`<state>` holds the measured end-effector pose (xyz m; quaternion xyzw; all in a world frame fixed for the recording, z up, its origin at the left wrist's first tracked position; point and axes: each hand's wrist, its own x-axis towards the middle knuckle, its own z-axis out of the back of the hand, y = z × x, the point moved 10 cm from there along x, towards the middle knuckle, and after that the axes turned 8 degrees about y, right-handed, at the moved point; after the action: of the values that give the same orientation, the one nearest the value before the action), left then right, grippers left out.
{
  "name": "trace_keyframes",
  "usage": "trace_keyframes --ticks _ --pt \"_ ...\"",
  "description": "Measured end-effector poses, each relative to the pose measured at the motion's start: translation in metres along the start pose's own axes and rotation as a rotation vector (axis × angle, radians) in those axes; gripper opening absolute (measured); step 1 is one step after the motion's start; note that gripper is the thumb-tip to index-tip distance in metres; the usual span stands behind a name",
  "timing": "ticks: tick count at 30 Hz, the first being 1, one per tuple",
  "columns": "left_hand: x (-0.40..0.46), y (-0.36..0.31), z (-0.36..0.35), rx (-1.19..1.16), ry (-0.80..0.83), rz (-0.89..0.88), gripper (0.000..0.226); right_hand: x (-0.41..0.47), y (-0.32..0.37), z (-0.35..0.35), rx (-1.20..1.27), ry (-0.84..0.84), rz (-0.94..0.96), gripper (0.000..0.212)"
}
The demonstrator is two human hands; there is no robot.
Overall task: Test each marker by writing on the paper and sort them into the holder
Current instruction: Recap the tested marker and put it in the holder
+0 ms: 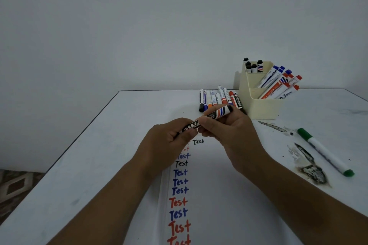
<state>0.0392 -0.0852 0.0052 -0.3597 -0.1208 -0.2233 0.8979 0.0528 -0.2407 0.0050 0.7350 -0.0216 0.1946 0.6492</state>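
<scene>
Two hands are seen, the left hand (169, 137) and the right hand (229, 127), with one black marker (209, 118) held between them. One cream holder (262, 105) with three stepped compartments is shown: four black-capped markers (253, 66) are counted in the rear compartment, three blue-capped markers (272, 74) in the middle one, and four red-capped markers (282, 87) in the front one. About nine loose markers (219, 98) are laid in a row just beside the holder; the exact number cannot be told. One green marker (326, 152) is shown apart. On one sheet of paper (219, 195), eleven written words are counted.
</scene>
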Motion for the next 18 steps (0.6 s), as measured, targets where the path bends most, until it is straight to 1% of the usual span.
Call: trace_keyframes --ticks 3,5,8,10,11,14,15,18 --pt "0.002 0.0 0.002 0.004 -0.012 0.033 0.042 -0.001 0.002 0.004 0.057 -0.017 -0.019 0.031" --pt "0.0 0.003 0.005 -0.01 -0.038 0.044 0.051 -0.002 0.004 0.004 0.089 -0.022 -0.023 0.032" --pt "-0.003 0.016 0.004 -0.021 -0.014 0.102 0.074 -0.001 -0.001 0.012 0.2 -0.075 -0.057 0.022" --pt "-0.004 0.028 0.007 0.036 -0.025 0.164 0.08 0.001 -0.008 0.022 0.257 -0.141 -0.098 0.016" --pt "-0.003 0.034 0.009 0.067 -0.039 0.199 0.079 0.002 -0.011 0.026 0.275 -0.166 -0.117 0.017" --pt "0.0 0.047 0.01 0.155 -0.04 0.275 0.055 0.006 -0.023 0.033 0.307 -0.173 -0.179 0.029" --pt "0.001 0.051 0.006 0.187 -0.012 0.297 0.053 0.007 -0.026 0.033 0.302 -0.163 -0.193 0.032" --pt "0.004 0.065 -0.006 0.337 0.108 0.366 0.06 0.01 -0.034 0.032 0.239 -0.135 -0.217 0.038"
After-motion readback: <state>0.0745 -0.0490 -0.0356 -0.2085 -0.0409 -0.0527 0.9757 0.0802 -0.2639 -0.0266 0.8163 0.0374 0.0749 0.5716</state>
